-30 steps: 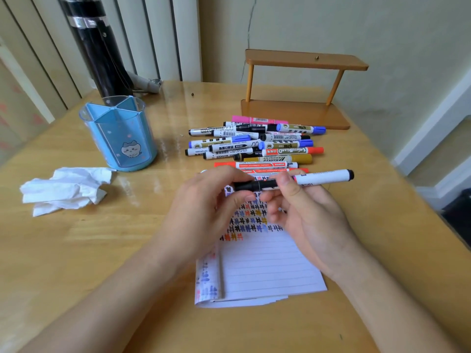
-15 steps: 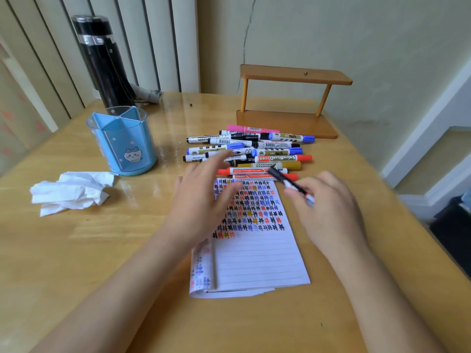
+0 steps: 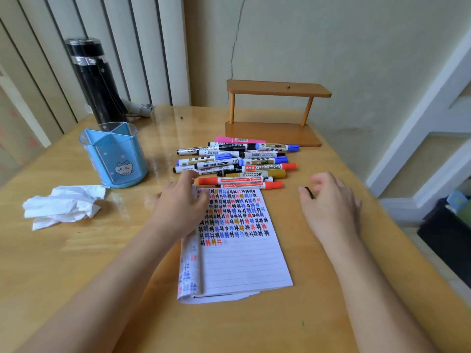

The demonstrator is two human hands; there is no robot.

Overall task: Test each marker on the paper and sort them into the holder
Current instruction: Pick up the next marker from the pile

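Since a moment ago the right hand (image 3: pixel 328 202) has slid off the paper (image 3: pixel 242 261). Leftmost, the holder (image 3: pixel 114 159) looks empty, so sorting has hardly begun; the left hand (image 3: pixel 178 207) rests straight-fingered on the paper's corner; the marker pile (image 3: pixel 237 160) waits behind; the right hand's curled fingers pinch a black marker (image 3: pixel 309 192), mostly hidden.

A wooden table (image 3: pixel 76 263) meets a cracked beige wall (image 3: pixel 331 47).

Glossy wood table (image 3: pixel 76 263); translucent plastic holder (image 3: pixel 113 155); matt lined paper (image 3: pixel 242 261); crumpled tissue (image 3: pixel 63 205).
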